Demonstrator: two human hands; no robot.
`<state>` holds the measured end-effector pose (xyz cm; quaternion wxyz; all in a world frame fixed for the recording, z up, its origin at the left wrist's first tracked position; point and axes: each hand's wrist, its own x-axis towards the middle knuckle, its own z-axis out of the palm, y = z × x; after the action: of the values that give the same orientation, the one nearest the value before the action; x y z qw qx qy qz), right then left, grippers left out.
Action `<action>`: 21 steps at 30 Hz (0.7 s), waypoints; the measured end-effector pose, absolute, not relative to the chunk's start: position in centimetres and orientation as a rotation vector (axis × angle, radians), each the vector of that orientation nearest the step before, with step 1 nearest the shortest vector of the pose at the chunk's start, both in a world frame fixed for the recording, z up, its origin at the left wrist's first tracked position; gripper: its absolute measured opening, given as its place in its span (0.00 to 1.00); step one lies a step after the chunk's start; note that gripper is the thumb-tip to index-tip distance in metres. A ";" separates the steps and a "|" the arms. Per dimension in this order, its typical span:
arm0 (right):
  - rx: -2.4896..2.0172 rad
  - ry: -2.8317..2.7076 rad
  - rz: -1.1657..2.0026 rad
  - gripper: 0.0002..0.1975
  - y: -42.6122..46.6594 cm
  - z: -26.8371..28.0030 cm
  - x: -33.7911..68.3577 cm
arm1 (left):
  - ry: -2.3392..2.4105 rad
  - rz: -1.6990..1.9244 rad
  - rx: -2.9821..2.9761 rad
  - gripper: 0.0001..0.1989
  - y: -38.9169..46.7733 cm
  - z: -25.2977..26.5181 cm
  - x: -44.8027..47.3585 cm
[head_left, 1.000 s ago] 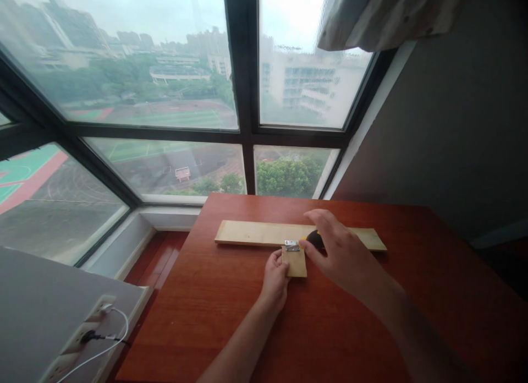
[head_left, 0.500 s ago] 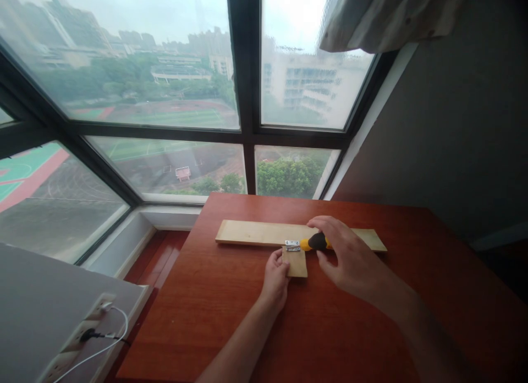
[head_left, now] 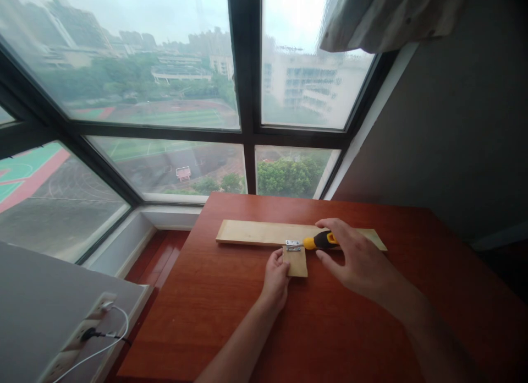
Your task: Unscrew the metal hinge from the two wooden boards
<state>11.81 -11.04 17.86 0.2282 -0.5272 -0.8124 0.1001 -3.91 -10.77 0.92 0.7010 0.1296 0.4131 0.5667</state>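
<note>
A small wooden board [head_left: 296,263] is pinched at its left edge by my left hand [head_left: 276,278], thumb on top. On its far end lies a metal hinge [head_left: 293,245], which reaches to the edge of a long wooden plank [head_left: 256,233]. A yellow-and-black screwdriver [head_left: 320,240] lies nearly level, its tip end at the hinge. My right hand [head_left: 350,256] is around the rear of its handle, thumb and fingers loosely parted, with the handle's butt toward the palm. Part of the plank is hidden behind this hand.
The reddish-brown table [head_left: 206,311] carries the wood. Beyond its far edge stand dark-framed windows [head_left: 247,97], with a curtain [head_left: 391,14] hanging at the upper right. Lower left, a white cable [head_left: 124,322] and a black plug [head_left: 88,334] sit in wall sockets [head_left: 78,334].
My right hand has shifted slightly right along the screwdriver and loosened, so more of the handle shows. My left hand, the small board and the plank have hardly moved.
</note>
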 end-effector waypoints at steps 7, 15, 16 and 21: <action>-1.492 -2.178 0.294 0.13 -10.6 17.4 11.8 | 0.928 1.257 0.300 0.23 -10.8 1.1 -3.9; -1.449 -2.176 0.297 0.19 -11.0 17.6 12.0 | 0.930 1.252 0.299 0.23 -10.8 1.1 -3.9; -1.501 -2.148 0.277 0.19 -10.8 17.4 11.9 | 0.929 1.250 0.301 0.23 -10.8 1.2 -3.9; -1.577 -2.127 0.268 0.16 -10.4 17.2 11.9 | 0.937 1.249 0.298 0.23 -10.8 1.3 -3.9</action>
<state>11.93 -10.44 17.18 0.2378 -0.5755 -0.7763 0.0980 -3.85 -10.78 1.26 0.7005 0.1340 0.4207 0.5607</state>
